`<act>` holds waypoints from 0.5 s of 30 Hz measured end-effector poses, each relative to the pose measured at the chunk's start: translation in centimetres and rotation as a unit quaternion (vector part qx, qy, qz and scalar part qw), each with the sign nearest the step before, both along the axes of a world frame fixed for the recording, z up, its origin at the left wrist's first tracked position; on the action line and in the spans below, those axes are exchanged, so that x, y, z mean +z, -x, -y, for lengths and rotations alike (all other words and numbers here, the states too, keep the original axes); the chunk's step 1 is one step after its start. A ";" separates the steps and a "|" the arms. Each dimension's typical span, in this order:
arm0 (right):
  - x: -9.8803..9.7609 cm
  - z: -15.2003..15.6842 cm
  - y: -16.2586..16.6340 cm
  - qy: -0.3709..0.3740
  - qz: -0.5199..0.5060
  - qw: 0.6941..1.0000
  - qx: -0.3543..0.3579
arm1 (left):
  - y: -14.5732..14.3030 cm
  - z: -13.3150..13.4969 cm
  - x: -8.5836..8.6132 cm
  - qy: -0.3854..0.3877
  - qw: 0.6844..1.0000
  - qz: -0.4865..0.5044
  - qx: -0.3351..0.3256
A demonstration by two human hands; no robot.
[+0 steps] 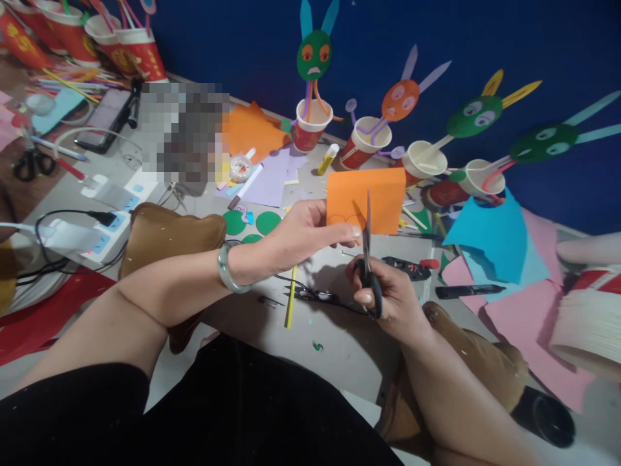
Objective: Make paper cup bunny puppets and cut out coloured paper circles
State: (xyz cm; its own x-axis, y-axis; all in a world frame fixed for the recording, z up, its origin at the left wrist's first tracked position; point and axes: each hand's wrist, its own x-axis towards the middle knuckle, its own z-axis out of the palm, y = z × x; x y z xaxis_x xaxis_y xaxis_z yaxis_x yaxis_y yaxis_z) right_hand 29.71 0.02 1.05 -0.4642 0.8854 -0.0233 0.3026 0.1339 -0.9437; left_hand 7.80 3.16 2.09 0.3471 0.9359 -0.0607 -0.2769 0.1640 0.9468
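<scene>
Nearest you, your right hand (388,299) is closed on the black scissors (369,259), blades entering the bottom edge of the orange paper (376,197) pinched by your left hand (303,230) at twelve o'clock, the cut barely begun, the sheet mostly whole.

You are sitting at a craft worktable, likely in a classroom or hobby room, where coloured paper sheets (504,243), green paper circles (268,222), a glue stick (328,158), markers (463,291) and a row of paper-cup rabbit puppets (310,120) stand before a dark blue wall (485,32).
</scene>
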 end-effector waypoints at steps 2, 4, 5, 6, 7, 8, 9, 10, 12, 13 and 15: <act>-0.1 0.0 -0.1 0.006 0.000 1.000 0.001 | 0.0 0.0 -0.1 -0.003 1.000 0.004 -0.001; -0.1 0.0 -0.1 0.010 -0.003 1.000 0.002 | 0.0 -0.1 -0.2 -0.006 1.000 0.008 -0.004; -0.2 0.0 -0.2 0.012 -0.005 1.000 0.003 | 0.0 -0.2 -0.3 -0.008 1.000 0.010 -0.004; -0.2 0.0 -0.2 0.013 -0.007 1.000 0.004 | 0.0 -0.2 -0.4 -0.010 1.000 0.012 -0.005; -0.2 0.0 -0.2 0.014 -0.007 1.000 0.005 | 0.1 -0.2 -0.4 -0.013 1.000 0.013 -0.005; -0.2 0.0 -0.2 0.016 -0.007 1.000 0.004 | 0.1 -0.2 -0.4 -0.016 1.000 0.013 -0.005; -0.1 0.0 -0.2 0.017 -0.006 1.000 0.003 | 0.2 -0.3 -0.4 -0.019 1.000 0.012 -0.005; -0.1 0.0 -0.2 0.018 -0.006 1.000 0.002 | 0.2 -0.3 -0.4 -0.022 1.000 0.010 -0.005; -0.1 0.1 -0.1 0.017 -0.007 1.000 0.000 | 0.2 -0.3 -0.3 -0.026 1.000 0.005 -0.005; 0.0 0.1 -0.1 0.016 -0.009 1.000 0.000 | 0.2 -0.3 -0.3 -0.027 1.000 0.004 -0.003; 0.0 0.1 -0.1 0.013 -0.010 1.000 0.002 | 0.2 -0.3 -0.3 -0.030 1.000 0.004 -0.001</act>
State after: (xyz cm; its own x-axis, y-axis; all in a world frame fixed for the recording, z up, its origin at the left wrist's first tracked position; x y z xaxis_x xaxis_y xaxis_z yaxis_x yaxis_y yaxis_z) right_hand 29.82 -0.04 1.01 -0.4684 0.8828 -0.0357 0.2823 0.1112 -0.9529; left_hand 7.63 3.44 1.80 0.3494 0.9370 -0.0018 -0.2851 0.1082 0.9524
